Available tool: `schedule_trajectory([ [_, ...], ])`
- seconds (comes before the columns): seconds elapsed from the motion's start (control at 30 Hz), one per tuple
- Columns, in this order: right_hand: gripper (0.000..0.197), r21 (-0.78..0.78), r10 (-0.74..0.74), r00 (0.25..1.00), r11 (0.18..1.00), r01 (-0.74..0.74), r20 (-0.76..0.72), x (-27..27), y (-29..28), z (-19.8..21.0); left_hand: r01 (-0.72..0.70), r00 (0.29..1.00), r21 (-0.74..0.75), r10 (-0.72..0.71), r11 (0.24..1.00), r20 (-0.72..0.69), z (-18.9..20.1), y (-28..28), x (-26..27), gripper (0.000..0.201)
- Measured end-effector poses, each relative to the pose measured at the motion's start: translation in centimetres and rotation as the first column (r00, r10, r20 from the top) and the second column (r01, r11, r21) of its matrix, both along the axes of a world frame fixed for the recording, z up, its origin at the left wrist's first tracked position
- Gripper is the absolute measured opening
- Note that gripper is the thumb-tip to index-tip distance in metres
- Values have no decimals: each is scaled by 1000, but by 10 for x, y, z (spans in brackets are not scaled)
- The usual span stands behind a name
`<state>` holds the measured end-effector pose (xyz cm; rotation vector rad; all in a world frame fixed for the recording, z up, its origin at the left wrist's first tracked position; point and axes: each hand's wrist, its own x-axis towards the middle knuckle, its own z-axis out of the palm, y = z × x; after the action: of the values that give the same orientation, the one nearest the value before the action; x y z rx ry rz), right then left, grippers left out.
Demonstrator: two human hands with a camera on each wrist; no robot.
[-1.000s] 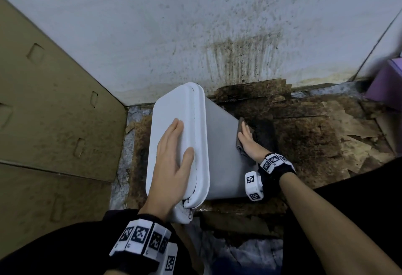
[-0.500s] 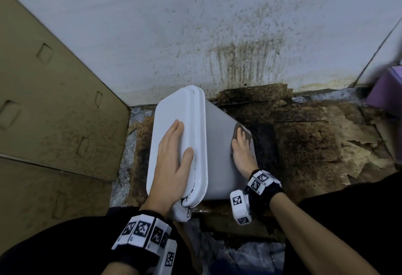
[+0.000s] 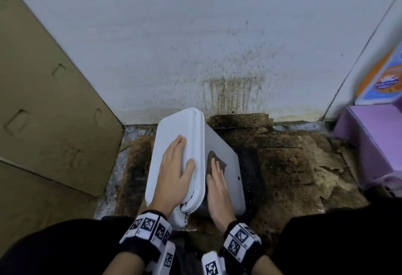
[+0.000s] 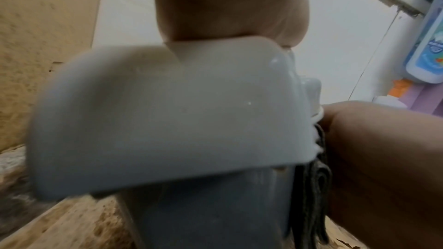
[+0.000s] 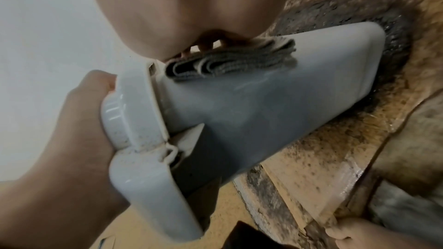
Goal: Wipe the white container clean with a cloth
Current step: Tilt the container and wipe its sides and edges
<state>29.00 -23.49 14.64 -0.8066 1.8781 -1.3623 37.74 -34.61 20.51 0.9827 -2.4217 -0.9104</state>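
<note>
The white container (image 3: 226, 166) is tipped on its side on the dirty floor, its lid (image 3: 174, 131) turned left and toward me. My left hand (image 3: 174, 170) lies flat on the lid with fingers straight, steadying it; the left wrist view shows the lid (image 4: 167, 113) close up. My right hand (image 3: 217, 179) presses a folded dark grey cloth (image 3: 215, 161) flat against the container's upward side, near the lid rim. The right wrist view shows the cloth (image 5: 230, 60) folded in layers under straight fingers on the container (image 5: 275, 101).
Stained, wet cardboard (image 3: 293, 161) covers the floor to the right. A splattered white wall (image 3: 195, 46) stands just behind. Brown cardboard (image 3: 43, 111) leans at the left. A purple box (image 3: 374, 135) with a packet on top sits at the far right.
My right hand has slid the cloth from the container's right edge leftward and nearer, up to the lid rim. The left hand has stayed on the lid.
</note>
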Motion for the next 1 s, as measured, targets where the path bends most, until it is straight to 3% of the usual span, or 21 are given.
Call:
schedule_trajectory([
  [0.17, 43, -32, -52, 995, 998, 55, 87, 4, 13, 2, -3, 1000, -3, 3, 1000, -16, 2, 3, -2, 62],
  [0.33, 42, 4, -73, 997, 997, 73, 7, -3, 21, -7, 0, 1000, -17, 0, 1000, -2, 5, 10, -8, 59],
  [0.47, 53, 10, -134, 990, 991, 135, -47, 7, 18, -9, 4, 1000, -18, -4, 1000, 5, 6, 14, -11, 57],
  [0.67, 60, -51, -132, 989, 989, 135, 58, 13, 8, -19, -17, 1000, -3, 17, 1000, 12, 8, 13, -5, 55],
  [0.87, 44, -121, -268, 950, 950, 289, 161, 17, 2, -11, -39, 999, -4, 39, 999, 13, 6, 7, 0, 55],
  [1.0, 41, -62, -372, 860, 907, 417, 349, 17, 10, 2, -37, 999, 4, 37, 999, -5, 8, 7, 3, 55],
])
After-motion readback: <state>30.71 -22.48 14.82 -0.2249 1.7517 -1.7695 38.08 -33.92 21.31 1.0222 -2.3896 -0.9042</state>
